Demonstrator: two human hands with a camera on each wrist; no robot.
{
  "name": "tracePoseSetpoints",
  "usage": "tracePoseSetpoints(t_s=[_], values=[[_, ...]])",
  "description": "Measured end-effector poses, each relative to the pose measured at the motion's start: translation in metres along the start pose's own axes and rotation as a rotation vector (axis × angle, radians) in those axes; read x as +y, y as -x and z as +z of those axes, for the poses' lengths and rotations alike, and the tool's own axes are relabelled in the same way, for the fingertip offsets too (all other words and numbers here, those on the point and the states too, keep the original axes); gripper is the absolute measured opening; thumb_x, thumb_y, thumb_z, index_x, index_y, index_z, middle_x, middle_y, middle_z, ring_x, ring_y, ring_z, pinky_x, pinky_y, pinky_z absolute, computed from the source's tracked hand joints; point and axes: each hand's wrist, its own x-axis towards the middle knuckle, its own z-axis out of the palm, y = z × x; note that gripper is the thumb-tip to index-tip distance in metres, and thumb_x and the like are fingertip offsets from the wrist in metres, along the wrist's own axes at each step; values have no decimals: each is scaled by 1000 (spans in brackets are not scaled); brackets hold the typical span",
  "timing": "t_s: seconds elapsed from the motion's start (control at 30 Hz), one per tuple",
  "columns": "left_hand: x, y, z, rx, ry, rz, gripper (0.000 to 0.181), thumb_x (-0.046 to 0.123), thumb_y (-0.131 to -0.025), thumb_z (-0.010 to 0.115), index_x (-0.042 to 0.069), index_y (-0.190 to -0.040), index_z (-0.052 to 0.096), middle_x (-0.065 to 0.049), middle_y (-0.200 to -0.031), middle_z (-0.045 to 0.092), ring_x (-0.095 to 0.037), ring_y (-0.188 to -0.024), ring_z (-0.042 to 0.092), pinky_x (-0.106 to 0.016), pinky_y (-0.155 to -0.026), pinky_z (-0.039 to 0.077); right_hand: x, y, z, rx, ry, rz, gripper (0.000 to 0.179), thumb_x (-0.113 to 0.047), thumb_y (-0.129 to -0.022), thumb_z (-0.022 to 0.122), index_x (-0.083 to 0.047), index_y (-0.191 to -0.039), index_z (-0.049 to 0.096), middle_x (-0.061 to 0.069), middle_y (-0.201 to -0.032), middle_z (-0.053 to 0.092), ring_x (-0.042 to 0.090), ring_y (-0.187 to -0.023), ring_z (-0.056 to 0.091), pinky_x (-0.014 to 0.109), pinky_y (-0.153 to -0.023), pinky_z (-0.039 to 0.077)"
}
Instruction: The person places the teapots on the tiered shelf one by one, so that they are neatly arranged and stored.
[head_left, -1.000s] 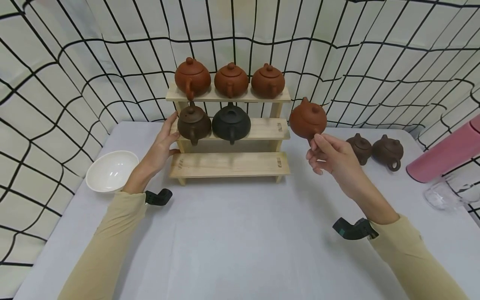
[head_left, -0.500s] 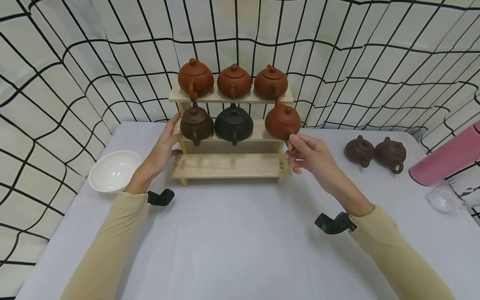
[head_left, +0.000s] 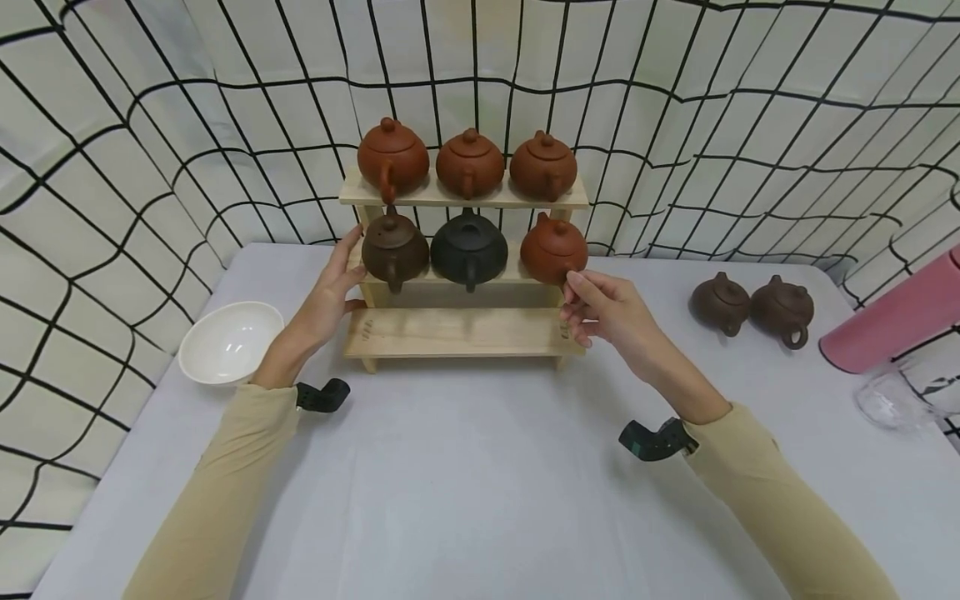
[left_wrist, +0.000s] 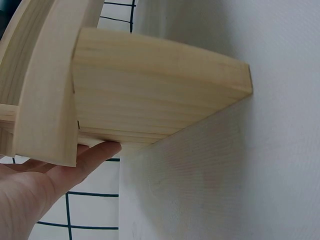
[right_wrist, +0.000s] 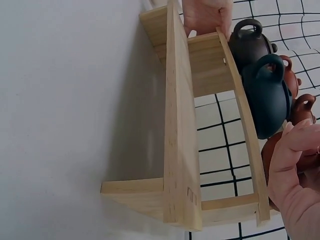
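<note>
My right hand (head_left: 611,321) pinches the handle of a reddish-orange clay teapot (head_left: 553,250) at the right end of the middle step of a wooden display stand (head_left: 457,332). In the right wrist view that teapot is largely hidden behind my fingers (right_wrist: 287,187). My left hand (head_left: 318,300) touches the stand's left side with fairly straight fingers, close to a brown teapot (head_left: 393,248). Between the brown and orange teapots sits a black teapot (head_left: 469,248). On the top step are three reddish teapots, the middle one (head_left: 470,165) among them.
Two dark brown teapots, one nearer the stand (head_left: 720,302), stand on the white table (head_left: 465,475) at the right. Beyond them are a pink bottle (head_left: 892,321) and a clear glass (head_left: 896,396). A white bowl (head_left: 230,343) sits left. Black wire grid (head_left: 637,82) encloses the back and sides.
My right hand has carried the orange teapot leftward from beside the stand and lowered it onto the middle step, beside the black teapot. The left hand has stayed at the stand's side.
</note>
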Motion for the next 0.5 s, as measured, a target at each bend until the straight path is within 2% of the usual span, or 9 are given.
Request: tracePoseSetpoints(t_s=[0.5], values=[[1, -1, 1, 4, 23, -2, 68, 19, -108, 26, 19, -170, -4, -4, -175, -12, -39, -158, 3, -80, -111, 22, -7, -11, -1, 2, 87, -34, 33, -28, -113, 49, 1, -100, 59, 7, -79, 66, 13, -58, 52, 23, -51, 42]])
